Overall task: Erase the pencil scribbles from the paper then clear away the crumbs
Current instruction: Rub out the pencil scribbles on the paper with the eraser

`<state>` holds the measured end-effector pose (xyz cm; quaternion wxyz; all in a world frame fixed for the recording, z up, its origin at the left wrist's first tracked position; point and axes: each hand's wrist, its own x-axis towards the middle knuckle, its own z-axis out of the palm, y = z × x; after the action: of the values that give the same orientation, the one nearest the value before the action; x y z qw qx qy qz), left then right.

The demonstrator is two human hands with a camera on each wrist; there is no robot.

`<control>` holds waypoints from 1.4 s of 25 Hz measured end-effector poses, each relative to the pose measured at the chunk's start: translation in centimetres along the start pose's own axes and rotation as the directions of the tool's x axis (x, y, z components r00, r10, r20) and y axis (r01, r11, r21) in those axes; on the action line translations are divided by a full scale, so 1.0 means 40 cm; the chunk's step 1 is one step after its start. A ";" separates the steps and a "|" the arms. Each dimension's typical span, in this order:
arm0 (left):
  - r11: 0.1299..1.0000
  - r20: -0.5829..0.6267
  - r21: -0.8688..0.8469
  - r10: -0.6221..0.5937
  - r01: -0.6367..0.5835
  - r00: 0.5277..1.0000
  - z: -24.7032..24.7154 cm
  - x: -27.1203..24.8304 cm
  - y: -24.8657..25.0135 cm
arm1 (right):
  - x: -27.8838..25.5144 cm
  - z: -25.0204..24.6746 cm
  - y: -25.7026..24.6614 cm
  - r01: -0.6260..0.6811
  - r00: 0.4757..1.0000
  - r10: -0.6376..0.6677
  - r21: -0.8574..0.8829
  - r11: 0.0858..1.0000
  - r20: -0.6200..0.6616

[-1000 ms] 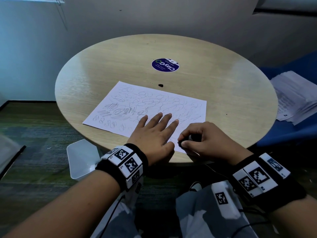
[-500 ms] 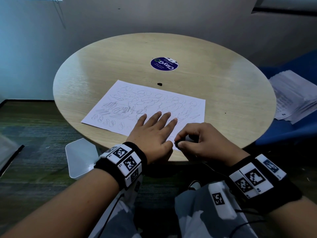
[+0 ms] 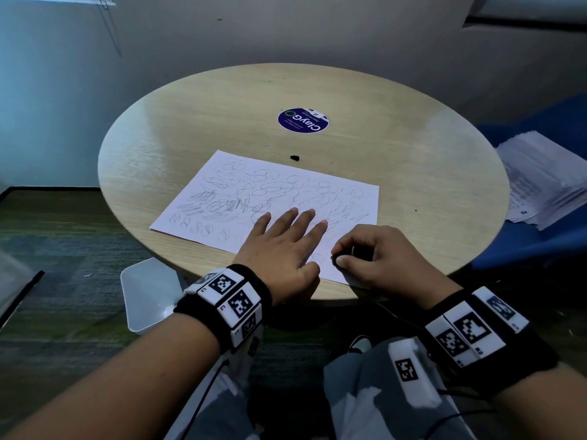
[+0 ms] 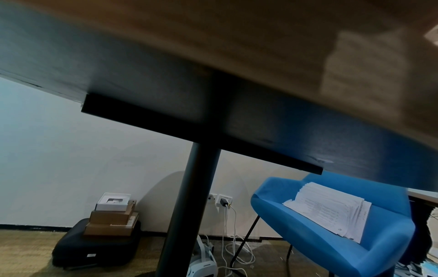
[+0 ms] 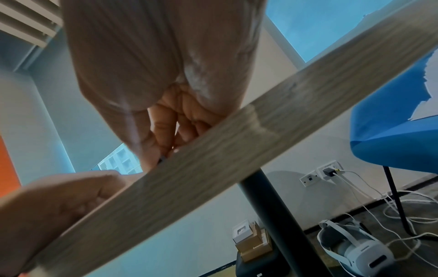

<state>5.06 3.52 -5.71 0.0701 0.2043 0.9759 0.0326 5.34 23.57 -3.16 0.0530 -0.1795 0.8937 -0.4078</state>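
Observation:
A white sheet of paper (image 3: 241, 198) covered in pencil scribbles lies on the round wooden table (image 3: 413, 160). My left hand (image 3: 286, 246) presses flat on the sheet's near part, fingers straight and spread. Just to its right, my right hand (image 3: 374, 255) pinches a small dark eraser (image 3: 338, 259) against the paper's near right corner. In the right wrist view the right hand's (image 5: 166, 105) curled fingers reach down to the table edge (image 5: 213, 161), and the eraser is barely visible. The left wrist view shows only the underside of the table (image 4: 213, 56).
A small black crumb (image 3: 294, 158) lies on the table beyond the paper, near a round blue sticker (image 3: 303, 120). A white bin (image 3: 149, 293) stands on the floor at the left. A blue chair (image 3: 540, 236) with stacked papers (image 3: 546, 179) stands at the right.
The right hand with the eraser has shifted slightly over the paper's near right corner. The left hand stays pressed on the sheet.

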 end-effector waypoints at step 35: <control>1.000 -0.015 0.013 0.014 -0.014 1.000 0.014 0.008 -0.006 | -0.022 -0.019 0.012 -0.064 0.990 0.035 0.222 0.973 0.134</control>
<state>4.77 3.44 -6.33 0.0610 0.2111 0.9751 0.0282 5.86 24.71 -3.07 0.1409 -0.1759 0.8406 -0.4926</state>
